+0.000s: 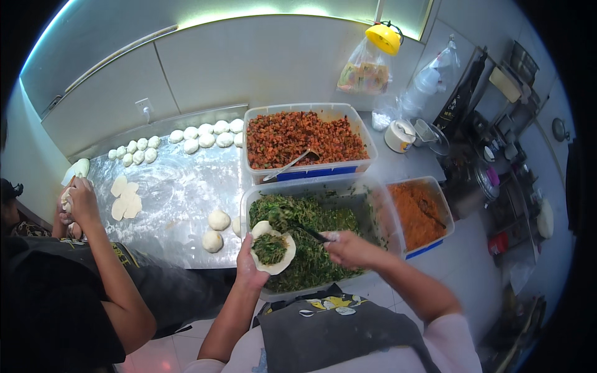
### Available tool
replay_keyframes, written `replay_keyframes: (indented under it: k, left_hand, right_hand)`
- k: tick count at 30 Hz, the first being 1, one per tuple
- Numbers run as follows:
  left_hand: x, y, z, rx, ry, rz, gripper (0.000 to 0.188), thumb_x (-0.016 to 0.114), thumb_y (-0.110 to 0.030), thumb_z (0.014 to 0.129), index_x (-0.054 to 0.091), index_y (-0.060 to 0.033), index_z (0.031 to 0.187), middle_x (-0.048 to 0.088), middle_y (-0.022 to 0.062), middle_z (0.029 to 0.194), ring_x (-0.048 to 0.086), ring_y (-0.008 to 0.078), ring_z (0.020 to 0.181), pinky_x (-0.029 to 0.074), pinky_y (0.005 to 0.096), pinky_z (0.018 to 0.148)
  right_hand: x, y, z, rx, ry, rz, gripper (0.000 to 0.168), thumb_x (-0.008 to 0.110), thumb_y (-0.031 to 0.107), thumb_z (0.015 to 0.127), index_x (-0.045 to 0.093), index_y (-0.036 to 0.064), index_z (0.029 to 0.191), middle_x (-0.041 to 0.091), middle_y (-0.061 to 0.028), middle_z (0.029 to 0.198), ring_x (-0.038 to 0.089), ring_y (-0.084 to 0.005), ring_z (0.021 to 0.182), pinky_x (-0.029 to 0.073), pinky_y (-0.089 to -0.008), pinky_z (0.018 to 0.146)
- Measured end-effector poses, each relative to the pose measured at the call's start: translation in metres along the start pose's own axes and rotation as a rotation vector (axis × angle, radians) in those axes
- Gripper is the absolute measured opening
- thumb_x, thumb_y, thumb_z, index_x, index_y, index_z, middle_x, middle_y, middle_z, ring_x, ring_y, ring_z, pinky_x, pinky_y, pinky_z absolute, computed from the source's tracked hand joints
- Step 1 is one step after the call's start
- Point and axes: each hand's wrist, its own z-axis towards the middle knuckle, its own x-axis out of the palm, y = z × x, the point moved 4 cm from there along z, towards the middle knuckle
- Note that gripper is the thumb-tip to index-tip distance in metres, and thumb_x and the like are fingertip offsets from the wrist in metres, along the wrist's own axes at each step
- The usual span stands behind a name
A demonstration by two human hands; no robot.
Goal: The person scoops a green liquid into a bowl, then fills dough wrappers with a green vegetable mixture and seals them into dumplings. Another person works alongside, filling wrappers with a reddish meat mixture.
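Observation:
My left hand (251,265) holds a round dough wrapper (279,266) with a mound of chopped green filling (269,249) on it. A smaller piece of dough shows at the wrapper's upper edge. In my right hand (347,249) is the black handle of a spoon (310,231), its head loaded with greens just above and right of the wrapper. Both hands are over the near side of a large clear plastic tub (396,224) of chopped green filling. Two filled-looking dough balls (219,220) lie on the metal worktop (177,196) left of the tub.
A tub of red diced filling (303,135) with a metal spoon stands behind; a tub of orange filling (415,210) is at right. Rows of dough balls (205,130) line the worktop's back. At left, a co-worker's hands (81,198) work dough near flat wrappers (127,205).

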Motion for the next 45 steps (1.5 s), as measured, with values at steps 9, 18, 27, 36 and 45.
replay_keyframes:
  k: [9,18,27,36,45]
  left_hand:
    - [0.039,-0.005,0.006,0.018,0.035,-0.036,0.042,0.041,-0.038,0.093,0.051,-0.0058,0.119,0.057,0.0127,0.114,0.056,0.0285,0.104,0.044,0.0446,0.091]
    - [0.018,-0.014,0.007,0.004,0.141,-0.067,0.044,0.046,-0.037,0.091,0.050,-0.0049,0.121,0.057,0.0152,0.116,0.056,0.0300,0.106,0.044,0.0461,0.093]
    - [0.011,0.008,0.010,-0.007,0.344,-0.155,0.038,0.051,-0.034,0.090,0.056,-0.0056,0.116,0.061,0.0075,0.111,0.060,0.0200,0.098,0.047,0.0374,0.090]
    - [0.031,-0.002,-0.023,0.052,0.345,-0.161,0.041,0.056,-0.041,0.086,0.059,-0.0083,0.112,0.064,0.0030,0.106,0.062,0.0151,0.094,0.048,0.0322,0.085]
    - [0.033,0.019,-0.011,0.007,0.308,-0.165,0.038,0.057,-0.039,0.086,0.059,-0.0099,0.112,0.063,0.0040,0.105,0.062,0.0176,0.092,0.050,0.0353,0.082]
  right_hand:
    - [0.044,-0.015,-0.001,-0.527,-0.509,-1.116,0.059,0.047,0.013,0.088,0.021,0.009,0.141,0.059,-0.0127,0.067,0.058,-0.0289,0.055,0.045,-0.0399,0.052]
    - [0.045,0.000,0.007,-0.429,-0.370,-0.483,0.054,0.042,0.010,0.089,0.024,0.014,0.140,0.054,-0.0146,0.064,0.052,-0.0233,0.053,0.044,-0.0354,0.055]
    - [-0.003,-0.033,-0.022,-0.261,-0.521,-0.816,0.035,0.044,0.025,0.089,0.056,0.006,0.116,0.063,-0.0224,0.097,0.060,-0.0332,0.092,0.046,-0.0466,0.075]
    - [0.021,-0.106,0.082,-0.252,-0.043,-1.560,0.025,0.046,0.018,0.086,0.065,0.001,0.084,0.064,-0.0206,0.081,0.062,-0.0374,0.081,0.049,-0.0454,0.067]
    - [0.001,-0.004,0.018,-0.551,-0.292,-0.801,0.039,0.043,0.022,0.092,0.048,-0.003,0.122,0.051,-0.0240,0.118,0.048,-0.0341,0.111,0.036,-0.0383,0.095]
